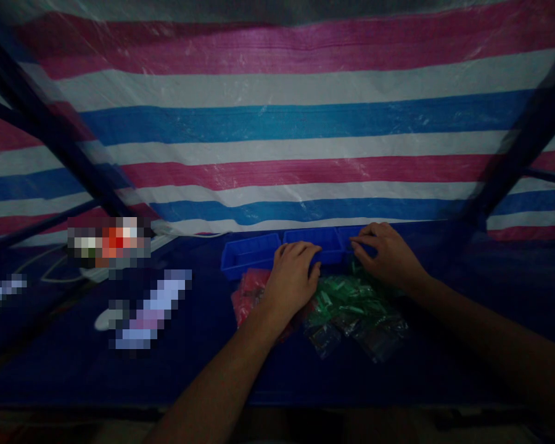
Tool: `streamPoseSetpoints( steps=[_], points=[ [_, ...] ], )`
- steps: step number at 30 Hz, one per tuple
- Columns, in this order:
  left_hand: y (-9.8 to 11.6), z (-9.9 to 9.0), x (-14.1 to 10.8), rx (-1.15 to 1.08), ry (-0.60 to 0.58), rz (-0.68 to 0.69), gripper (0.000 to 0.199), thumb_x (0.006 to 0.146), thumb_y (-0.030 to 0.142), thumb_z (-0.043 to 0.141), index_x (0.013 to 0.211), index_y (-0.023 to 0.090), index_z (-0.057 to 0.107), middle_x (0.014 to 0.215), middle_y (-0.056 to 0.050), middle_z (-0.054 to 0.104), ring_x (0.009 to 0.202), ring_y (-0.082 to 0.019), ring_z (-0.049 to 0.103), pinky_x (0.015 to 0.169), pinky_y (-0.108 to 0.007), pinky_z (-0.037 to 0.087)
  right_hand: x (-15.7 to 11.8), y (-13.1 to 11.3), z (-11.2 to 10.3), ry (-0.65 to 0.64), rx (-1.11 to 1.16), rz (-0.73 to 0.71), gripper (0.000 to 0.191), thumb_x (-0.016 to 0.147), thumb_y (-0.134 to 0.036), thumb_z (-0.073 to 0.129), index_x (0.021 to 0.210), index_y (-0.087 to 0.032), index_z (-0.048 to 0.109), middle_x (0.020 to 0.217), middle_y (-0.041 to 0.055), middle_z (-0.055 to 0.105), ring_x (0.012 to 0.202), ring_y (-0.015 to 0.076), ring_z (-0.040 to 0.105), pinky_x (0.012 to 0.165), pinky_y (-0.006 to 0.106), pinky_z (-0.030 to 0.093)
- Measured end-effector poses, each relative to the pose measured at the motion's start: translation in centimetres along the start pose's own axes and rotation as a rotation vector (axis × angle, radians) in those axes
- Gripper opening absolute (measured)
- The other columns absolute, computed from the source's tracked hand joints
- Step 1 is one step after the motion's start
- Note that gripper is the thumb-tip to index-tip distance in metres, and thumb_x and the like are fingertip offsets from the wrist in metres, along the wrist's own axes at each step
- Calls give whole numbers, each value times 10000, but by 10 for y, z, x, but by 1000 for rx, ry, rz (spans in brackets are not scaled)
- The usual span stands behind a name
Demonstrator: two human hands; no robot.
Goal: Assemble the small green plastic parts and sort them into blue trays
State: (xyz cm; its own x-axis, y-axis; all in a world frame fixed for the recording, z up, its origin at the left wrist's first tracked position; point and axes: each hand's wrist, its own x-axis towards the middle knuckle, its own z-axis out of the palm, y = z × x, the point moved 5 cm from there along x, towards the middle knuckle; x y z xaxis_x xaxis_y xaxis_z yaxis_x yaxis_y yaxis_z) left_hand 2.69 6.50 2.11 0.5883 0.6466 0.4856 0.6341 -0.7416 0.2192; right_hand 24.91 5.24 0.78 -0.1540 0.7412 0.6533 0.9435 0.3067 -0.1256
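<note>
My left hand (293, 274) is over the front of the middle blue bin (326, 237), its fingers bent and its thumb apart, with nothing visible in it. Its wrist is above a pile of red plastic packets (247, 296). At the right-hand blue bin (346, 232), my right hand (386, 253) has thumb and forefinger close together in a pinch; whatever is between them is too small and dark to make out. Below and between both hands lies a heap of green plastic packets (345, 295). Clear packets with dark contents (379, 339) lie at its near edge.
A third blue bin (247, 254) stands on the left of the row. Farther left on the dark blue table (203, 370) are a white rounded object (106, 319), blurred-out items and a white cable (60, 280). Dark metal posts (69, 154) and a striped sheet (296, 123) close off the back.
</note>
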Motion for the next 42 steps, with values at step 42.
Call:
streamPoseSetpoints(
  steps=[42],
  points=[
    [-19, -44, 2, -62, 21, 132, 213, 1021, 262, 558, 1114, 208, 741, 1145, -63, 748, 1094, -210, 679, 1023, -387, 528, -2, -31, -13, -29, 64, -140, 266, 981, -319, 627, 1198, -215, 740, 1081, 112, 761, 1059, 324, 644, 990, 532, 515]
  ],
)
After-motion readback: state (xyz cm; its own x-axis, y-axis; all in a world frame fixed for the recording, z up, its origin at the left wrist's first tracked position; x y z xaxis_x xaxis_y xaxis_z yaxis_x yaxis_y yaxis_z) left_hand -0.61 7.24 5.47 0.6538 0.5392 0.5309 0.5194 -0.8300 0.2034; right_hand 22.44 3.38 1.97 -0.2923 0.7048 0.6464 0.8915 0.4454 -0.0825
